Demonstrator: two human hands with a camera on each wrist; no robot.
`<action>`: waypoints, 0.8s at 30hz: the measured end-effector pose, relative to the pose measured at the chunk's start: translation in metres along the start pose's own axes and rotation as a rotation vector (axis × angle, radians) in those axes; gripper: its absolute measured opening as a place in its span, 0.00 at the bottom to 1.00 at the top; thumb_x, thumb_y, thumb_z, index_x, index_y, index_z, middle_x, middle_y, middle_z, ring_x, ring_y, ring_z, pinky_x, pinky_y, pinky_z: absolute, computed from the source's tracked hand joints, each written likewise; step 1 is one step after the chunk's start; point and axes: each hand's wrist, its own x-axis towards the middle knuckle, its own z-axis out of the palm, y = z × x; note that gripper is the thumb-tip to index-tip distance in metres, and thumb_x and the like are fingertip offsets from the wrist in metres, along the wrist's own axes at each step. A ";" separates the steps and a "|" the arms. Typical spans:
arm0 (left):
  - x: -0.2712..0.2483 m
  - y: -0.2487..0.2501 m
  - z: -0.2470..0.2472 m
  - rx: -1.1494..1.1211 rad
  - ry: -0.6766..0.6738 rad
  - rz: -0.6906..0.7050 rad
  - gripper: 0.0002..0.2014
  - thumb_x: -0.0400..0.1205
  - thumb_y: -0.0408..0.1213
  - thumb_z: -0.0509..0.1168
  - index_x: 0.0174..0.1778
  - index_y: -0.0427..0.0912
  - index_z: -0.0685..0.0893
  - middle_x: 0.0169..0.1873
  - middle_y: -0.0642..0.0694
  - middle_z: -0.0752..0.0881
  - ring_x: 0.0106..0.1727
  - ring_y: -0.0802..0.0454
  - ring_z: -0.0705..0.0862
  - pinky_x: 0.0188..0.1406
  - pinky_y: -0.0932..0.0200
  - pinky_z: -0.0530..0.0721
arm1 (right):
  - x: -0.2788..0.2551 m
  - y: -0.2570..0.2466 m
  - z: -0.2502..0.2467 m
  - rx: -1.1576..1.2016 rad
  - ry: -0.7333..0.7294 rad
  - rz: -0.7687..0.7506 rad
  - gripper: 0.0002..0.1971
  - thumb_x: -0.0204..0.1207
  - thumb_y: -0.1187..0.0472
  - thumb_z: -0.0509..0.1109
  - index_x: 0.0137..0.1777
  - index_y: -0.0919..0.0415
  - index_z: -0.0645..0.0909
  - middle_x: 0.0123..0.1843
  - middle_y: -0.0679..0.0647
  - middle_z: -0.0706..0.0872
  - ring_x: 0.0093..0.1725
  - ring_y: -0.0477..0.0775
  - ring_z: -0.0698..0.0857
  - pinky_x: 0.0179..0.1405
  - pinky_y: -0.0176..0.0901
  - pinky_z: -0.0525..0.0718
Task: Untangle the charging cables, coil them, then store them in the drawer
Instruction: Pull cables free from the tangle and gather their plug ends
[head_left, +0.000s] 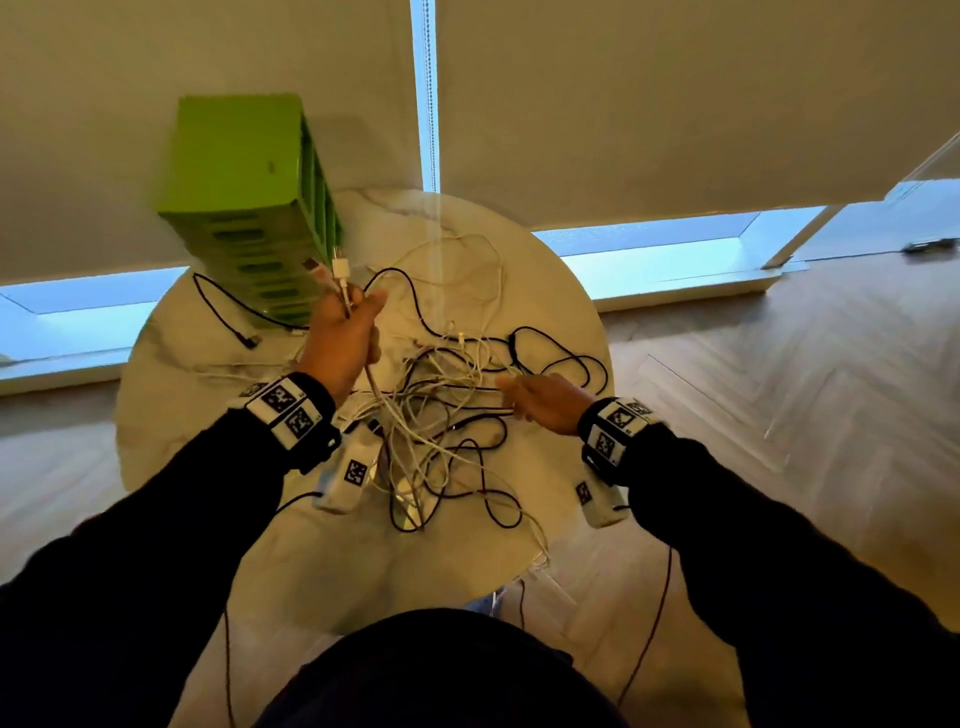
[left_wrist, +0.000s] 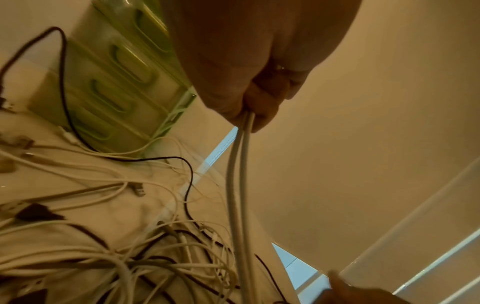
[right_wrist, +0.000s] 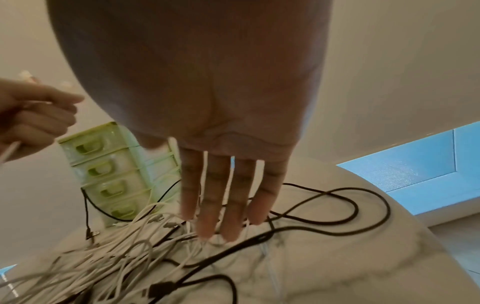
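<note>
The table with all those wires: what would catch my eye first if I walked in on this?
Probably the tangle of black and white cables heaped mid-way across the round marble table. Next, the bright green drawer unit standing at the table's far left edge. The left hand holds two white cable ends raised above the heap, while the right hand reaches into it with straight fingers.
</note>
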 end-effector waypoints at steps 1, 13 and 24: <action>-0.002 -0.004 -0.001 -0.001 -0.006 -0.011 0.16 0.88 0.39 0.66 0.38 0.50 0.68 0.21 0.51 0.65 0.20 0.54 0.66 0.20 0.60 0.68 | 0.013 0.005 0.001 -0.098 0.038 -0.007 0.26 0.89 0.42 0.51 0.53 0.64 0.81 0.53 0.61 0.85 0.58 0.64 0.85 0.56 0.52 0.79; 0.000 -0.034 0.008 0.056 -0.024 -0.102 0.17 0.87 0.39 0.66 0.38 0.51 0.64 0.25 0.47 0.61 0.24 0.49 0.62 0.25 0.53 0.65 | 0.090 -0.016 0.046 -0.297 -0.131 -0.172 0.17 0.88 0.47 0.57 0.52 0.59 0.79 0.55 0.59 0.83 0.57 0.62 0.83 0.53 0.51 0.77; 0.019 -0.049 0.000 0.084 0.010 -0.143 0.14 0.87 0.41 0.67 0.41 0.47 0.68 0.25 0.47 0.65 0.23 0.52 0.66 0.25 0.55 0.70 | 0.140 -0.034 0.009 -0.116 0.019 -0.118 0.16 0.85 0.46 0.61 0.46 0.59 0.77 0.47 0.58 0.84 0.48 0.59 0.82 0.47 0.51 0.76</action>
